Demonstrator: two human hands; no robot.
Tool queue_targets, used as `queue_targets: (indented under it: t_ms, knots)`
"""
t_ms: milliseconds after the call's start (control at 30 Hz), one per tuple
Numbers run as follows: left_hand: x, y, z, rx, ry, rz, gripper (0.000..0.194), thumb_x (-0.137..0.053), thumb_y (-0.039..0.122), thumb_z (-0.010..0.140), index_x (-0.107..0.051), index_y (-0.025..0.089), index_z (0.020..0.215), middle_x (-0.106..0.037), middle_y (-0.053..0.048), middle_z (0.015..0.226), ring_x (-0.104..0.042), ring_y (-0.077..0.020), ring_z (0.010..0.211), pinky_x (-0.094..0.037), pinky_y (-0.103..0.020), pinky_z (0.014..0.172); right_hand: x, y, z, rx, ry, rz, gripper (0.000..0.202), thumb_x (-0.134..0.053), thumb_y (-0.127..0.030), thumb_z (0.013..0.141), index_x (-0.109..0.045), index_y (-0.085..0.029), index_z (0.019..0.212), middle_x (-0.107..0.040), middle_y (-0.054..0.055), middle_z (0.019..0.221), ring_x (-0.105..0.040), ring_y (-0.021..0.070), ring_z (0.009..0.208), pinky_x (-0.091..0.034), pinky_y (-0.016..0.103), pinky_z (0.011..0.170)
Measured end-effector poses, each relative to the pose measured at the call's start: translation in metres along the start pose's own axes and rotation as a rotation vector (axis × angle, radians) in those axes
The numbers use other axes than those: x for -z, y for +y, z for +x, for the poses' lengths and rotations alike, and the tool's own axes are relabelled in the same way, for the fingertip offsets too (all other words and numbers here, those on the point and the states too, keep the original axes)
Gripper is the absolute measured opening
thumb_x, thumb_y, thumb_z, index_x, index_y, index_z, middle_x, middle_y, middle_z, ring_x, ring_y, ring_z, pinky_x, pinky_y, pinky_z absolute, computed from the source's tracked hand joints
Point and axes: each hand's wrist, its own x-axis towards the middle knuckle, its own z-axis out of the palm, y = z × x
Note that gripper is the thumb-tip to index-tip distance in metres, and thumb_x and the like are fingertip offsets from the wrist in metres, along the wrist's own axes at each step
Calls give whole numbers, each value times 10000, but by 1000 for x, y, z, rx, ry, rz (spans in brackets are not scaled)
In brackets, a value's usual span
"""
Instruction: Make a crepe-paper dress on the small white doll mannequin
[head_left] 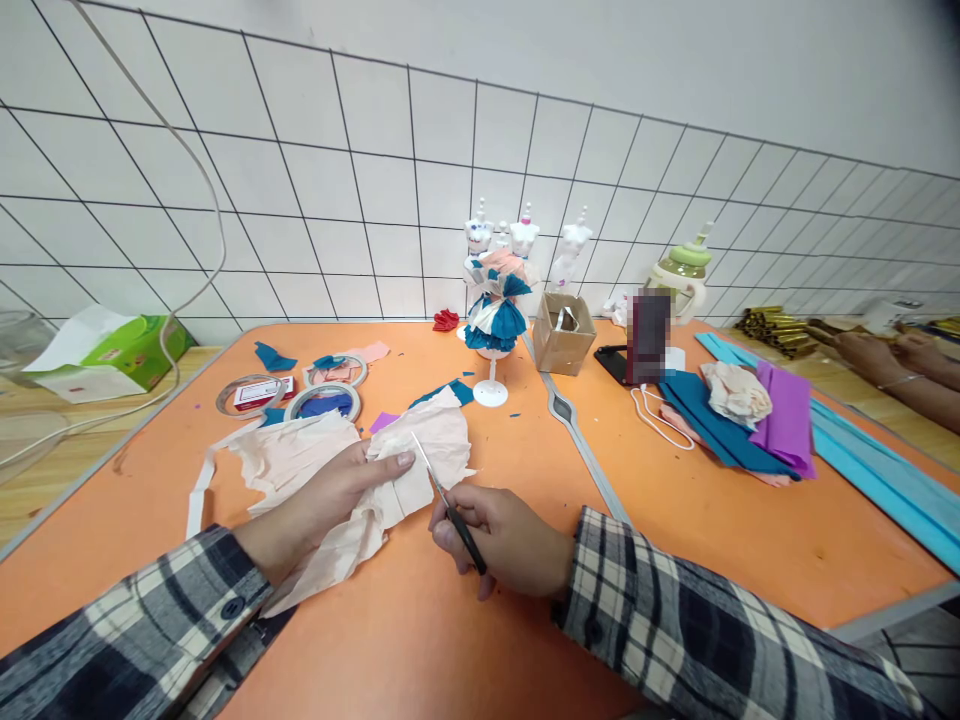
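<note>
Two hands are working in my remote view: I am seeing the left hand (345, 482) pinching cream paper (441, 430) between thumb and fingers above the orange table (405, 640), while the right hand (510, 535) is gripping scissors (466, 540), their blades lying against that sheet. I am judging the cutting as partway along, the held piece not yet separate. Beyond, a small dress form (498, 322) is already wearing gathered teal, white and peach material.
</note>
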Motion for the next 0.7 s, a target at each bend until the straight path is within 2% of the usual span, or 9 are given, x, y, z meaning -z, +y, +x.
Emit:
queue_targets:
  t_ms: [100, 267, 433, 700]
  knots:
    - [1, -1, 1, -2, 10, 15, 346, -776, 436, 727, -776, 187, 968, -784, -104, 858, -719, -300, 754, -557, -379, 701, 0, 0, -1, 3, 3, -10, 282, -571, -497, 868, -562, -220, 922, -478, -32, 686, -502, 105, 595, -512, 174, 407]
    - [3, -5, 3, 20, 52, -54, 350, -810, 423, 687, -774, 191, 947, -787, -101, 857, -729, -308, 778, -569, -392, 745, 0, -3, -1, -12, 5, -11, 299, -587, -508, 857, -572, -213, 906, -452, -43, 638, -480, 97, 561, -519, 179, 412]
    - [1, -4, 1, -7, 91, -41, 254, -783, 414, 738, -769, 199, 873, -772, -63, 739, -721, -266, 711, -562, -362, 741, -2, -3, 0, -16, 22, 2, 298, -605, -495, 842, -579, -217, 945, -452, -41, 652, -494, 105, 580, -525, 190, 399]
    - [1, -6, 1, -39, 82, -1, 294, -797, 416, 721, -768, 197, 915, -769, -65, 752, -721, -277, 761, -558, -348, 710, -4, -5, 0, -16, 49, -6, 290, -612, -486, 833, -590, -222, 951, -456, -37, 683, -496, 110, 606, -525, 194, 395]
